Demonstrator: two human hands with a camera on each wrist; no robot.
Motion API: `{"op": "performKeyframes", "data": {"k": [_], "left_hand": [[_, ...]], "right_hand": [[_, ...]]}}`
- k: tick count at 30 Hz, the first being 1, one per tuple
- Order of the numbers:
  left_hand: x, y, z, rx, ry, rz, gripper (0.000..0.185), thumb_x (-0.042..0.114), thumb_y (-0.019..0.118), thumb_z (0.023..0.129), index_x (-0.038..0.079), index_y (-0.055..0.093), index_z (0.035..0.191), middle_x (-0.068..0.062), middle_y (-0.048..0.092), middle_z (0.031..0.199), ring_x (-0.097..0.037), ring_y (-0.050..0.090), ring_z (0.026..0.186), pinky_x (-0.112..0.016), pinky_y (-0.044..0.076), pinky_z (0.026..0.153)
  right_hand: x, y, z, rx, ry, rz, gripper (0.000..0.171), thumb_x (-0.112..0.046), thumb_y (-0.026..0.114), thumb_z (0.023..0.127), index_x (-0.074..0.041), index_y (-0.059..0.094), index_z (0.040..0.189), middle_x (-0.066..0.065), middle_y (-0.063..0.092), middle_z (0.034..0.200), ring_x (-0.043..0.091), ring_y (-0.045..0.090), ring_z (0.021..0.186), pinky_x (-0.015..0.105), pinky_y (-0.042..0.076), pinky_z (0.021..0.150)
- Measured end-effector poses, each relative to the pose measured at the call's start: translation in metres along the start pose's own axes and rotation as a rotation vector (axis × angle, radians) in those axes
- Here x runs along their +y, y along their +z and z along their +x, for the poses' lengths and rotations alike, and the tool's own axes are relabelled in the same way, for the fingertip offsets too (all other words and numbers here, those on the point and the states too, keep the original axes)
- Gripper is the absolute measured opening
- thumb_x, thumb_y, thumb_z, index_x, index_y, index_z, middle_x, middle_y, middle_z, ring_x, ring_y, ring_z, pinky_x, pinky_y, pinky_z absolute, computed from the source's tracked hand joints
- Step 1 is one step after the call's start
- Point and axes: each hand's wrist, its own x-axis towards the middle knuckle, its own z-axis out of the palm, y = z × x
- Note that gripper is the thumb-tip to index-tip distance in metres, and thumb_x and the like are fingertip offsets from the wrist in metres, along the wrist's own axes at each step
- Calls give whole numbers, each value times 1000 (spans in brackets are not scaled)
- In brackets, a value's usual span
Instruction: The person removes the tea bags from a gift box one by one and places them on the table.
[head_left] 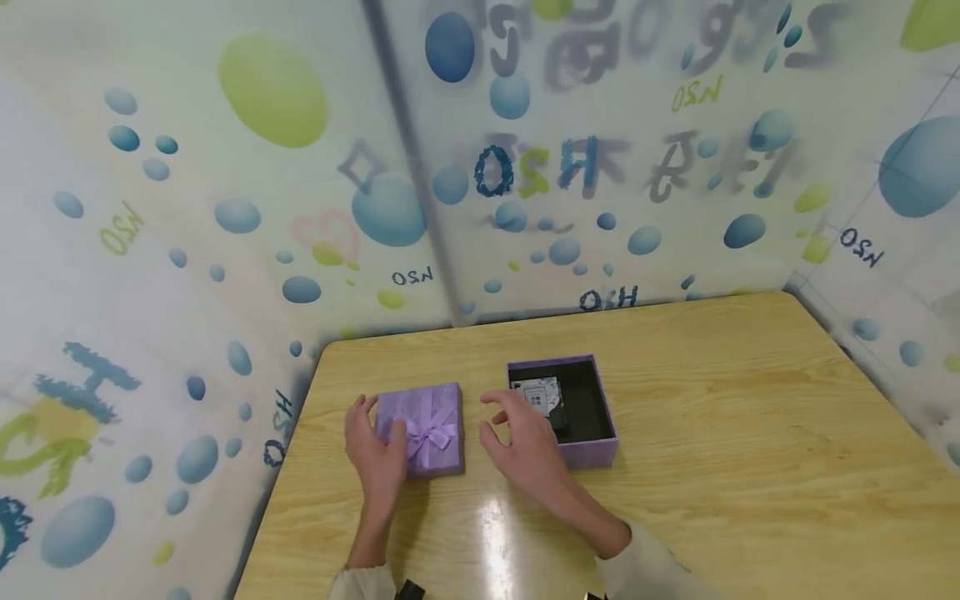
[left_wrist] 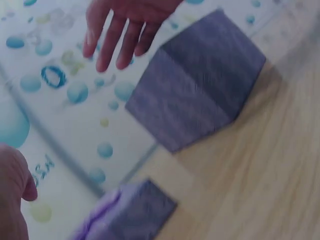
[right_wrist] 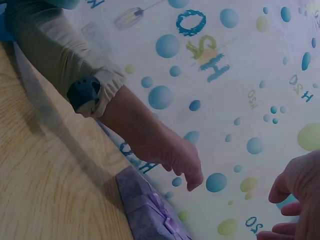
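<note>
- Left hand [head_left: 378, 450] at the lower left of centre in the head view, over the left edge of a purple lid [head_left: 423, 421] with a ribbon bow; we see thumb and fingers apart, gripping nothing. In the right wrist view we see it above the lid.
- Right hand [head_left: 525, 442] near lower centre, its fingers apart and holding nothing, overlapping the front left corner of an open purple box [head_left: 592, 456] in the head view; we see it raised above the table in the left wrist view.
- Box right of centre, black inside; we note a printed grey-and-white packet [head_left: 546, 393] in its left part.
- Both stand on a wood-grain table [head_left: 720, 408]; we see a bubble-patterned wall [head_left: 645, 192] across the upper frame.
</note>
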Motion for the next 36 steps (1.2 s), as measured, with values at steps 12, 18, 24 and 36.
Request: {"op": "performKeyframes", "data": {"k": [12,18,24,36], "left_hand": [[91,72,-20,-378,-204,-372,56,13,53,104,15,42,159,-7,39,166,-32,31,154,-58,24,123],[109,96,-31,-472,-295,-466,61,22,47,108,16,29,166,-7,29,171,-28,23,157,-57,20,124],[102,107,-38,-540,-378,-494,59,27,41,111,17,26,167,-5,24,173,-28,18,159,-54,16,126],[98,118,-44,-609,-384,-639,68,11,43,106,14,16,169,-6,10,175,-27,4,161,-55,9,127]], "right_hand": [[28,-41,5,175,-104,-2,35,-9,70,94,-3,66,128,18,57,141,31,61,114,50,54,88],[44,-63,11,210,-19,7,36,-7,69,94,3,64,129,25,45,148,38,49,130,58,50,97],[64,-73,12,196,74,-47,43,-10,67,96,5,58,135,28,39,152,43,40,138,62,42,104],[89,-76,21,125,176,-122,72,-16,68,96,3,32,155,33,31,155,49,39,136,66,35,110]]}}
